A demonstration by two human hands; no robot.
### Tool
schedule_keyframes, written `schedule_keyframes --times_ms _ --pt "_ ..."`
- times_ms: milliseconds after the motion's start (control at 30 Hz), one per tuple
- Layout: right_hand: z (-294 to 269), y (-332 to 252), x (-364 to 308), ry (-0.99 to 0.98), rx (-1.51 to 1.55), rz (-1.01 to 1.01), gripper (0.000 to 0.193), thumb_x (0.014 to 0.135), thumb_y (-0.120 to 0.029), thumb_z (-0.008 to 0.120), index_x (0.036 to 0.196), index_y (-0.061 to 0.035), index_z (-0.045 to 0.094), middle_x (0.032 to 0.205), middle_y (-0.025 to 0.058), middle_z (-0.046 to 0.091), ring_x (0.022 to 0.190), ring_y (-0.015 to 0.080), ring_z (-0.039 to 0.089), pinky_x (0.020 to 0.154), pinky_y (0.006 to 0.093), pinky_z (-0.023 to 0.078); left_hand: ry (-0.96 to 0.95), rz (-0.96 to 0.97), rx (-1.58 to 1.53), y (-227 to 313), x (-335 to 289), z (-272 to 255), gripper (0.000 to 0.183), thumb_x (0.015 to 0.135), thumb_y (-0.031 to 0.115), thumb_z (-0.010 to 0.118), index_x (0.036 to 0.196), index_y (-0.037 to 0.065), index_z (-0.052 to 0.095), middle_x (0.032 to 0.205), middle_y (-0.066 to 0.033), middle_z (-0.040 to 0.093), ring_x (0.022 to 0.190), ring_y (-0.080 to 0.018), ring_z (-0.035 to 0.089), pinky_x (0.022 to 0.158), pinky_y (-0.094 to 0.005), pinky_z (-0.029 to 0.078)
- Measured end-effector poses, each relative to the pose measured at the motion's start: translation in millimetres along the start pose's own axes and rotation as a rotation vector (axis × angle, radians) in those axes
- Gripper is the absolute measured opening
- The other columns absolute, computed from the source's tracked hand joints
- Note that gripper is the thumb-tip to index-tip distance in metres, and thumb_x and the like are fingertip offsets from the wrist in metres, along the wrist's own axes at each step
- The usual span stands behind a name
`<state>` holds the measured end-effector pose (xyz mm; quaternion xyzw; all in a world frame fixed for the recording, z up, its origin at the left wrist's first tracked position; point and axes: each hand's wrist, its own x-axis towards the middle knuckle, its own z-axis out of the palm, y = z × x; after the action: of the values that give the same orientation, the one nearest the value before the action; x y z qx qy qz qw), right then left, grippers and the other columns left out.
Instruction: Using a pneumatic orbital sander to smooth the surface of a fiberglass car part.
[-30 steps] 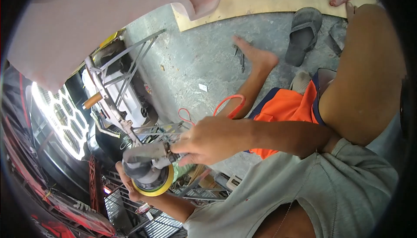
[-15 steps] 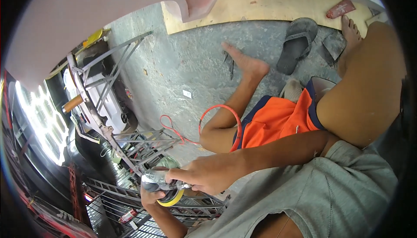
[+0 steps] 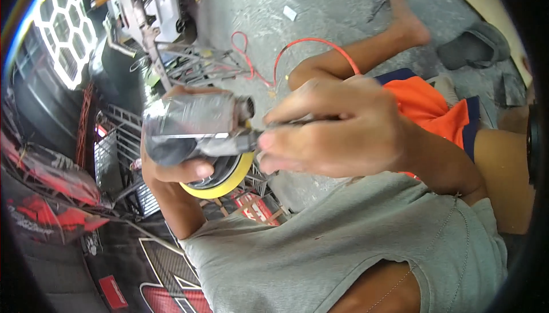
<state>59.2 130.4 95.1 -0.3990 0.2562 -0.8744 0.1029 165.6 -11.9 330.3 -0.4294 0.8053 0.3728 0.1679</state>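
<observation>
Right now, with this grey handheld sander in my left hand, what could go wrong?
The left hand has its thumb close to the round, yellow-edged pad of the grey sander, so an accidental start might scrape it. The thin red hose loops beside the bare, bent leg and could snag there.

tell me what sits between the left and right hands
In the head view, the grey sander, with its yellow-edged pad, lies between the left hand, which grips it, and the right hand.
</observation>
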Motion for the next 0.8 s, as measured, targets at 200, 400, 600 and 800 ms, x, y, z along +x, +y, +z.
schedule_keyframes --times_ms 200,400,600,800 --pt "-3.8 -4.8 0.2 0.084 0.040 -0.013 0.032 0.072 0.001 0.089 0.093 -0.0017 0.066 0.083 0.0104 0.066 0.063 0.0170 0.057 0.052 0.0294 0.045 -0.131 0.116 0.210 45.6 14.8 0.5 0.063 0.052 0.020 0.089 0.108 -0.005 0.072 0.105 -0.0131 0.072 0.089 -0.0232 0.067 0.081 -0.0347 0.048" --pt "0.9 1.0 -4.3 0.106 0.034 0.083 0.027 0.081 -0.015 0.085 0.083 -0.0092 0.059 0.071 0.0032 0.055 0.050 0.0185 0.051 0.044 0.0335 0.039 -0.189 0.281 0.663 63.4 6.0 8.9 0.064 0.056 0.029 0.084 0.108 -0.007 0.072 0.105 -0.0148 0.067 0.093 -0.0264 0.065 0.083 -0.0368 0.049" --pt "5.3 -0.3 -8.9 0.233 0.082 0.135 0.033 0.089 -0.021 0.081 0.076 -0.0084 0.053 0.056 0.0036 0.049 0.044 0.0207 0.048 0.042 0.0359 0.035 0.054 0.131 0.398 53.1 -3.8 37.4 0.046 0.053 0.016 0.084 0.094 -0.001 0.072 0.083 -0.0101 0.068 0.071 -0.0238 0.065 0.068 -0.0337 0.050" --pt "2.8 -25.3 -3.6 -0.061 0.164 0.186 0.036 0.086 -0.028 0.083 0.086 -0.0042 0.056 0.070 0.0087 0.057 0.054 0.0247 0.058 0.048 0.0355 0.043 0.040 0.103 0.438 53.0 -39.0 33.3 0.059 0.054 0.018 0.085 0.104 -0.008 0.066 0.095 -0.0148 0.072 0.082 -0.0205 0.072 0.077 -0.0316 0.056"
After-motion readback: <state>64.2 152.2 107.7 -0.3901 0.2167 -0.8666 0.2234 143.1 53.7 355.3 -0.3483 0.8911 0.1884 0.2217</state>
